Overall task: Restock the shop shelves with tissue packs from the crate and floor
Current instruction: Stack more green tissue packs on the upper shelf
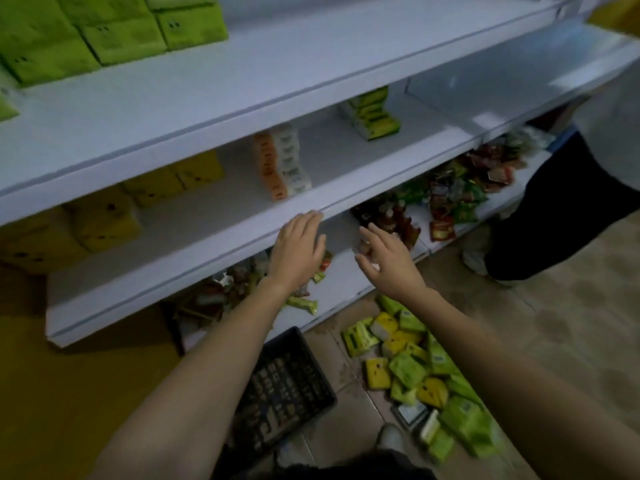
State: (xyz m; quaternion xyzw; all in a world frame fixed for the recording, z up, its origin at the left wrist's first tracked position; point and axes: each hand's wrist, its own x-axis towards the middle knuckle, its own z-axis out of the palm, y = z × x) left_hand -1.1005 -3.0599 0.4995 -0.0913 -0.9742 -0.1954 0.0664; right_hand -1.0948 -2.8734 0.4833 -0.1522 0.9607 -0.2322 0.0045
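Both my hands are stretched out in front of the white shop shelves and hold nothing. My left hand (298, 244) has its fingertips at the front edge of the middle shelf (221, 237), fingers relaxed. My right hand (388, 261) hovers a little lower to the right, fingers spread. A pile of green and yellow tissue packs (419, 372) lies on the floor at the lower right. The dark plastic crate (284, 386) stands on the floor between my arms. The middle shelf carries yellow packs (104, 220), an orange and white pack stack (280, 161) and a green one (372, 114).
Green tissue packs (104, 29) fill the top shelf's left end. The bottom shelf holds snack packets (464, 188) and sauce bottles (394, 220). Another person in dark trousers (568, 202) stands at the right beside the shelves. My shoe (391, 439) is by the pile.
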